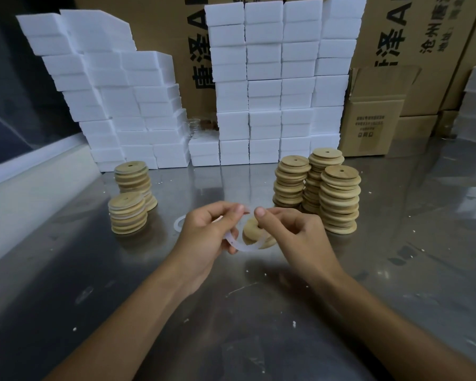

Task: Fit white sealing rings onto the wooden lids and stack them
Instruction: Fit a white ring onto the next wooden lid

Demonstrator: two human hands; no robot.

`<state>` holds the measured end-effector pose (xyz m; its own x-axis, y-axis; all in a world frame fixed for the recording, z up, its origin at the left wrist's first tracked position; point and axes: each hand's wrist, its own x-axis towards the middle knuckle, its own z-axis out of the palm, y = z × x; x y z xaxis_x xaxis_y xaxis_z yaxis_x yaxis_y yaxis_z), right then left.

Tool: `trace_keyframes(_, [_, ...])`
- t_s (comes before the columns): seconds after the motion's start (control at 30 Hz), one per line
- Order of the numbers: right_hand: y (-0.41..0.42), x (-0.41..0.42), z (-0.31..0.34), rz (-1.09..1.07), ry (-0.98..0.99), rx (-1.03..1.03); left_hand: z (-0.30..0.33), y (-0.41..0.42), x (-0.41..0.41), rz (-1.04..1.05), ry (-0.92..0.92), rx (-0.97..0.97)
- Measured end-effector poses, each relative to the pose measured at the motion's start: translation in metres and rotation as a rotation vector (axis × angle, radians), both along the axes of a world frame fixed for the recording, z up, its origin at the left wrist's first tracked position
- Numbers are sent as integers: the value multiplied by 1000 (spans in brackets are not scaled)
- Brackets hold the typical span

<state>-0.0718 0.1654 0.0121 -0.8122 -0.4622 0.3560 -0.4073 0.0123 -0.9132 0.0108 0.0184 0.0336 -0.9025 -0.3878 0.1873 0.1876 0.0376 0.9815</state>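
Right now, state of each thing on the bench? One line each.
left hand: pinching the sealing ring, held above the table
right hand: pinching the ring's other side
sealing ring: stretched between both hands, not on a lid
loose lid: flat on table under the hands, no ring visible
spare ring: lying flat on table
left stacks: two, upright, white rings visible
right stacks: three, upright, bare wood
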Motion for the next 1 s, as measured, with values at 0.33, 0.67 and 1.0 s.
trace_keyframes(0.33, [-3, 0, 0, -58, 102, -156, -7, 11, -2, 60, -61, 103])
trace_keyframes(0.67, [-1, -1, 0, -103, 103, -194, -7, 6, -3, -7, -51, 227])
trace_keyframes(1.0, [1, -1, 6, -19, -136, -131, -11, 3, -6, 218, 0, -5])
